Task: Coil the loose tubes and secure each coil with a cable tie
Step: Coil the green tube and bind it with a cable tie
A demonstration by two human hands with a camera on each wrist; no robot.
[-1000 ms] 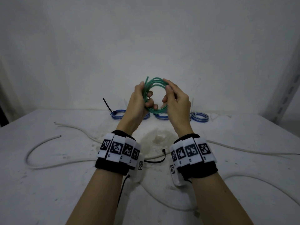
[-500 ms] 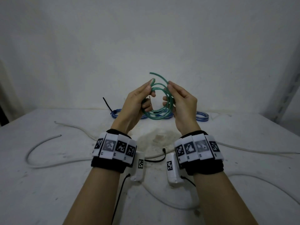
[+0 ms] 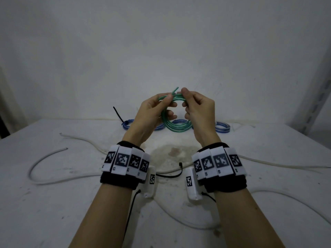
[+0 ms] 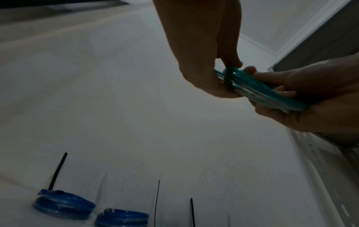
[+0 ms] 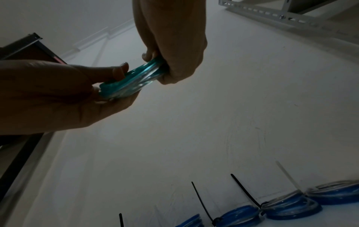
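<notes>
You stand before a white counter (image 3: 53, 212) with dark scuffs and a brownish stain in the centre of the frame, and a plain white wall (image 3: 161, 42) rises behind it; a perforated metal upright (image 3: 320, 97) is at the right edge. Both your hands are raised above the counter in the middle of the frame, and between them is the green tube coil (image 3: 174, 122), held upright in the air. Your left hand (image 3: 150, 117) pinches the upper part of the coil with thumb and fingers curled on it, and your right hand (image 3: 198, 111) grips the same upper part from the other side, close to the short free end that points up. The tube is glossy, half transparent and round in several loops. Behind your hands, the blue tube coils (image 3: 222, 127) lie in a row against the wall, bound with black cable ties (image 3: 118, 114). Long white tubes (image 3: 44, 160) lie loose on the counter, in the left, right and lower parts of the frame.
</notes>
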